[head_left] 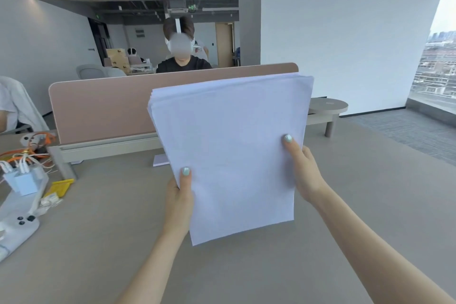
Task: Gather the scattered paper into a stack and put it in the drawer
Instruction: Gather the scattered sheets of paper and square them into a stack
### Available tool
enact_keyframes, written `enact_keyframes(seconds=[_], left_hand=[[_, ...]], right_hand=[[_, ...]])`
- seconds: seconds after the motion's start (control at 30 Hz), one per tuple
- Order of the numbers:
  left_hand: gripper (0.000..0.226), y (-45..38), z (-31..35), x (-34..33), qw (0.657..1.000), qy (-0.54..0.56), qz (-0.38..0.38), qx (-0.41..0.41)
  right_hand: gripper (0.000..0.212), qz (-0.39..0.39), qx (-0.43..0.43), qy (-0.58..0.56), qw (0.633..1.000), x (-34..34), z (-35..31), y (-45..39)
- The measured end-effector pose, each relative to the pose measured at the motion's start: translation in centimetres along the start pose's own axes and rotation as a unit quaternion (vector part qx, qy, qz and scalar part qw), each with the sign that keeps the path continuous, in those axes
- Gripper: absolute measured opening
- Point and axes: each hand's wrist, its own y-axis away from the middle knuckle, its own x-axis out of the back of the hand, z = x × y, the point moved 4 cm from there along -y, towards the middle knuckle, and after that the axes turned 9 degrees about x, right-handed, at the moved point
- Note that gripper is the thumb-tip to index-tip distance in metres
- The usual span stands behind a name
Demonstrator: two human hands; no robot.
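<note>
paper stack (232, 150): held upright above the desk (345, 205), long axis near vertical and tilted, lower edge clear of the surface. left hand (179, 198) and right hand (302, 170) each pinch a side edge, thumbs in front; we see no drawer.

paper stack (229, 150) plain white with a faint lilac cast | thumbnails pale mint green | desk (357, 205) matte grey-beige | divider panel (103, 106) dusty pink | cables (32, 148) orange and white | packet (60, 186) yellow | chargers (21, 181) white | carpet (414, 131) dark grey
</note>
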Motion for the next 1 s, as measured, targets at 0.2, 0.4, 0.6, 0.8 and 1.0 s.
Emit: enact_keyframes(seconds=[0.2, 0.4, 0.6, 0.8, 1.0], left_hand=[[0.063, -1.0, 1.4, -0.1, 0.995, 0.007, -0.094, 0.014], [0.021, -3.2, 8.0, -0.9, 0.994, 0.02, -0.089, -0.059], [0.025, -2.5, 7.4, -1.5, 0.992, 0.024, -0.115, -0.045], [0.055, -2.3, 5.6, -1.3, 0.988, 0.038, -0.148, 0.018], [0.02, -1.9, 5.5, -1.4, 0.99, 0.031, -0.13, 0.047]], right_hand=[[0.063, -0.017, 0.002, 0.028, 0.999, 1.0, -0.4, -0.3], [0.052, -0.005, 0.066, 0.015, 0.998, 0.4, -4.3, -2.3], [0.087, -0.014, 0.085, 0.026, 0.996, 0.2, -4.9, -2.2], [0.078, -0.056, 0.028, 0.027, 0.998, 0.2, -3.9, -1.4], [0.037, 0.096, 0.272, 0.195, 0.937, 0.0, -7.8, -1.1]])
